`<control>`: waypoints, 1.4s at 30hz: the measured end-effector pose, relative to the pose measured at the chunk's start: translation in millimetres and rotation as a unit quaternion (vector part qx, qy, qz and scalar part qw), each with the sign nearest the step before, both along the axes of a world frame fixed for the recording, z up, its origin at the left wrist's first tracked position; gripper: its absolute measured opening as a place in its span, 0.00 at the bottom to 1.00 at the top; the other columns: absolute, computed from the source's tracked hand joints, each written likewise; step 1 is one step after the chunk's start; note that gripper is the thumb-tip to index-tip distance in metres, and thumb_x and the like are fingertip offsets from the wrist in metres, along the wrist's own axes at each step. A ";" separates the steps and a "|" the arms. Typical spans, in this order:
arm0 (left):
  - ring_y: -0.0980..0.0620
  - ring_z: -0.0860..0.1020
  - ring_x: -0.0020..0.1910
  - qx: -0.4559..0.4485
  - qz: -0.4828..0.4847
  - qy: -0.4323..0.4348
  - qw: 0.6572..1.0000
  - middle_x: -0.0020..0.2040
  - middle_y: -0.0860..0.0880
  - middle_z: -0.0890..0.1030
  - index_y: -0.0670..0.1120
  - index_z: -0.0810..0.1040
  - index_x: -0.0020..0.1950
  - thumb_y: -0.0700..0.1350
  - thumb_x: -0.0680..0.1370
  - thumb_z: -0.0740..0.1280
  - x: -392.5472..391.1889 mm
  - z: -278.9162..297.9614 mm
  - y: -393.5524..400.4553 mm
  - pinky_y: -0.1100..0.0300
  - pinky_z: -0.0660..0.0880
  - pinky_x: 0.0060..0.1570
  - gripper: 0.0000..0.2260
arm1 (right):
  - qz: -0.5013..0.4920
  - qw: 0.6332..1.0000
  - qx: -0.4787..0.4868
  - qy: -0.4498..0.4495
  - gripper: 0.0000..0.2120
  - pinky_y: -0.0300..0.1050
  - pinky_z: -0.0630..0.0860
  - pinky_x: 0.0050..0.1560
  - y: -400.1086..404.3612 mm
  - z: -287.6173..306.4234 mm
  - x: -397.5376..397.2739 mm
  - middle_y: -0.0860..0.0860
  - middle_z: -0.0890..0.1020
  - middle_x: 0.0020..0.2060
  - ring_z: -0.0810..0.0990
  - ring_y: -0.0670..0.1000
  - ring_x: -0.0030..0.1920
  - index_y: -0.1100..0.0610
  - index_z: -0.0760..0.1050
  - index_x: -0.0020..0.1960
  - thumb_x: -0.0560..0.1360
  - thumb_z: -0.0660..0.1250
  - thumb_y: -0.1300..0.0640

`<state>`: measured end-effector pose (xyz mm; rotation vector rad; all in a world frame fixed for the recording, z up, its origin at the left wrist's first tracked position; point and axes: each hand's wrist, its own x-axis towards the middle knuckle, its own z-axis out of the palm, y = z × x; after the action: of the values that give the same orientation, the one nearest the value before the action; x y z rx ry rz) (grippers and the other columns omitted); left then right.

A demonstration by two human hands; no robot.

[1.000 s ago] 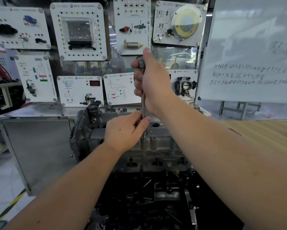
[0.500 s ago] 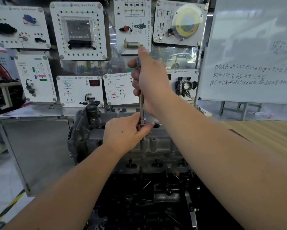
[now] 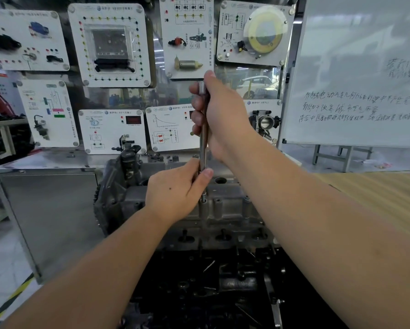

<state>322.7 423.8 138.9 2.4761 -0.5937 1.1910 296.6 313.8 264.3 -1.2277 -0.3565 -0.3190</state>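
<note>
Long rod [image 3: 202, 148] stood near upright over engine [image 3: 232, 210], lower end down at engine's top face. We couldn't tell whether it was seated. Our right hand [image 3: 219, 117] gripped rod's upper end, fingers curled tight round it. Our left hand [image 3: 175, 191] pinched rod low down, thumb and fingers closed on shaft. Behind engine we had white panels [image 3: 111, 43] on wall. Whiteboard [image 3: 353, 67] with handwriting stood off right, wooden table [image 3: 377, 193] below it. Metal cabinet [image 3: 49, 210] sat left of engine.

White training panels [image 3: 109, 43] hang on the far wall. A handwritten whiteboard [image 3: 355, 67] stands far right, a steel cabinet [image 3: 49, 210] left, a wooden bench [image 3: 377, 191] right.
</note>
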 end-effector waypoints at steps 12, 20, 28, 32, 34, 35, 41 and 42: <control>0.50 0.71 0.33 0.001 -0.024 0.015 1.000 0.29 0.56 0.69 0.49 0.72 0.48 0.66 0.79 0.39 -2.2 2.4 3.3 0.63 0.54 0.32 0.29 | 0.020 0.994 -0.022 -0.104 0.14 0.42 0.62 0.27 4.1 -8.0 -4.4 0.49 0.72 0.28 0.64 0.48 0.25 0.56 0.71 0.44 0.85 0.61 0.49; 0.55 0.74 0.34 -0.001 -0.019 0.077 0.997 0.33 0.55 0.74 0.52 0.74 0.49 0.68 0.80 0.42 -4.6 8.3 3.6 0.60 0.62 0.36 0.28 | 0.057 0.997 -0.052 -0.014 0.16 0.41 0.63 0.28 6.3 2.5 -3.1 0.45 0.69 0.25 0.64 0.46 0.24 0.55 0.77 0.43 0.84 0.59 0.48; 0.57 0.73 0.31 -0.047 -0.123 0.247 0.960 0.29 0.56 0.75 0.50 0.74 0.39 0.58 0.84 0.61 -8.0 32.3 0.9 0.52 0.72 0.41 0.17 | -0.058 0.993 0.007 -0.100 0.11 0.39 0.60 0.24 4.6 -11.7 4.1 0.48 0.69 0.27 0.61 0.47 0.25 0.55 0.67 0.47 0.84 0.64 0.51; 0.63 0.71 0.25 -0.087 -0.156 0.291 0.940 0.27 0.63 0.77 0.51 0.79 0.40 0.58 0.83 0.63 -4.8 36.5 -0.5 0.58 0.70 0.38 0.16 | -0.074 0.991 -0.006 -0.112 0.10 0.41 0.69 0.28 -0.1 -11.6 4.4 0.50 0.79 0.34 0.74 0.47 0.28 0.55 0.75 0.46 0.84 0.63 0.52; 0.60 0.77 0.32 -0.103 -0.161 0.304 0.933 0.33 0.62 0.82 0.53 0.81 0.42 0.62 0.83 0.60 -4.3 36.5 1.1 0.55 0.76 0.48 0.19 | -0.052 0.994 -0.030 -0.093 0.12 0.42 0.70 0.31 -2.8 -8.9 5.4 0.48 0.79 0.33 0.74 0.47 0.30 0.55 0.78 0.46 0.84 0.62 0.50; 0.58 0.81 0.39 -0.103 -0.157 0.304 0.934 0.37 0.61 0.84 0.54 0.81 0.43 0.64 0.83 0.58 -4.0 35.7 2.6 0.52 0.77 0.55 0.20 | -0.020 0.996 -0.030 -0.076 0.13 0.43 0.70 0.31 -3.5 -7.7 5.8 0.48 0.78 0.32 0.73 0.47 0.29 0.55 0.79 0.47 0.84 0.62 0.49; 0.51 0.85 0.49 -0.117 -0.236 0.340 0.903 0.43 0.56 0.87 0.58 0.79 0.52 0.63 0.81 0.58 -2.5 33.2 9.1 0.40 0.78 0.60 0.15 | 0.061 0.997 0.019 -0.039 0.16 0.41 0.59 0.27 3.2 -8.2 6.7 0.46 0.68 0.27 0.60 0.45 0.26 0.55 0.72 0.48 0.86 0.56 0.44; 0.51 0.86 0.49 -0.116 -0.240 0.338 0.903 0.43 0.56 0.87 0.58 0.79 0.52 0.63 0.80 0.58 -2.4 33.6 8.8 0.40 0.79 0.59 0.14 | 0.045 0.997 0.020 -0.052 0.15 0.40 0.59 0.26 4.6 -9.8 6.3 0.46 0.67 0.27 0.59 0.46 0.26 0.53 0.69 0.46 0.85 0.58 0.43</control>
<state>320.3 432.6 172.4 2.1475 -0.7323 0.1704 302.9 318.4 254.5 -1.1553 -0.4919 -0.3116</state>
